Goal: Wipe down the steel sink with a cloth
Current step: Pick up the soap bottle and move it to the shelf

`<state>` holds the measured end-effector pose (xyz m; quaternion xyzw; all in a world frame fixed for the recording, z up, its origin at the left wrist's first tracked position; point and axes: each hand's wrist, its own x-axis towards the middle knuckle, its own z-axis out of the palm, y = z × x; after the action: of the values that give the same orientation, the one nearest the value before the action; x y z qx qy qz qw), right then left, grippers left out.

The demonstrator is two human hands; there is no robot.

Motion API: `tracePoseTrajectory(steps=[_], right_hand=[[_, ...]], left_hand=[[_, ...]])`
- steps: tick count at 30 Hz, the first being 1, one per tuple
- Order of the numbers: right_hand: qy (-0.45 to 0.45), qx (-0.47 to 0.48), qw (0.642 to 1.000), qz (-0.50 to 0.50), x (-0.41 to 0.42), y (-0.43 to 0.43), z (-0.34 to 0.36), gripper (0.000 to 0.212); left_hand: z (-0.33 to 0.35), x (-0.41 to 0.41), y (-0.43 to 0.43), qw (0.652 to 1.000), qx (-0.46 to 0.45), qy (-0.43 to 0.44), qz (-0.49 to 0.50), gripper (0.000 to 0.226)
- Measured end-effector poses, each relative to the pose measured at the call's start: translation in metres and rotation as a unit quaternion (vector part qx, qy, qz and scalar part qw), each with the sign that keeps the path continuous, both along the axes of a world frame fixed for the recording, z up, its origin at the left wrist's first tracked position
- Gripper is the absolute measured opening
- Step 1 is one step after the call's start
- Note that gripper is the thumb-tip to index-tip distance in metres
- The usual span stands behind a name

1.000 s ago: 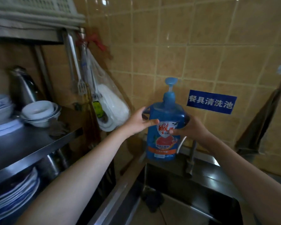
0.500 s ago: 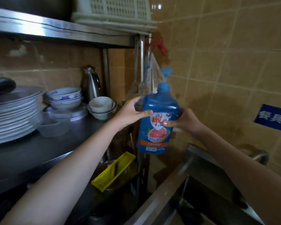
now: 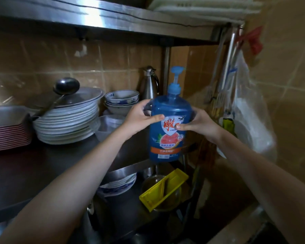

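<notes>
A big blue pump bottle of dish soap (image 3: 169, 141) with a red and orange label is upright in the air, held from both sides. My left hand (image 3: 139, 118) grips its left shoulder with the thumb across the front. My right hand (image 3: 199, 124) presses its right side. The bottle hangs over the right end of the middle steel shelf (image 3: 42, 173). Only the steel sink's rim (image 3: 243, 226) shows, at the bottom right corner. No cloth is in view.
The shelf holds stacked white plates (image 3: 65, 124) under a lid, red-edged trays (image 3: 5, 131), blue-patterned bowls (image 3: 121, 101), a clear tub and a steel jug (image 3: 150, 83). Below lie plates and a yellow holder (image 3: 164, 187). Utensils and a plastic bag (image 3: 250, 117) hang at the right.
Both hands have carried the bottle leftward from above the sink's faucet to the shelf rack. The view has swung left with them, so the sink has slid out to the corner.
</notes>
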<state>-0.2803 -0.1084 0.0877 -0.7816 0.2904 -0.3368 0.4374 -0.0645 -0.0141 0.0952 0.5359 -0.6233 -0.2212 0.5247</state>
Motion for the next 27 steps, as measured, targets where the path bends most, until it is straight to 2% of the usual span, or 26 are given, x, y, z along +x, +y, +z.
tracePoseTrajectory(steps=[4,8,11,16,20,23,27], right_hand=[[-0.001,0.025,0.999,0.041,0.035,-0.024,-0.003,0.063],[0.007,0.053,0.997,0.061,0.068,-0.042,-0.009,0.068],[-0.009,0.065,0.995,0.074,0.087,-0.053,-0.021,0.063],[-0.013,0.094,0.993,0.076,0.095,-0.067,-0.031,0.054],[0.007,0.085,0.994,0.065,0.091,-0.063,-0.027,0.062],[-0.002,0.077,0.996,0.043,0.088,-0.051,-0.026,0.058],[-0.020,0.059,0.998,-0.025,0.072,-0.030,-0.033,0.061]], left_hand=[[-0.012,0.030,-0.018,0.999,-0.012,0.021,0.044,0.060],[-0.029,0.052,-0.027,0.995,-0.024,0.041,0.084,0.057],[-0.041,0.063,-0.035,0.991,-0.041,0.054,0.117,0.053],[-0.045,0.067,-0.046,0.986,0.015,0.005,0.167,0.071],[-0.042,0.064,-0.045,0.988,0.035,0.007,0.153,0.074],[-0.040,0.059,-0.038,0.990,0.038,0.016,0.139,0.076],[-0.037,0.049,-0.023,0.983,0.016,-0.036,0.177,0.082]])
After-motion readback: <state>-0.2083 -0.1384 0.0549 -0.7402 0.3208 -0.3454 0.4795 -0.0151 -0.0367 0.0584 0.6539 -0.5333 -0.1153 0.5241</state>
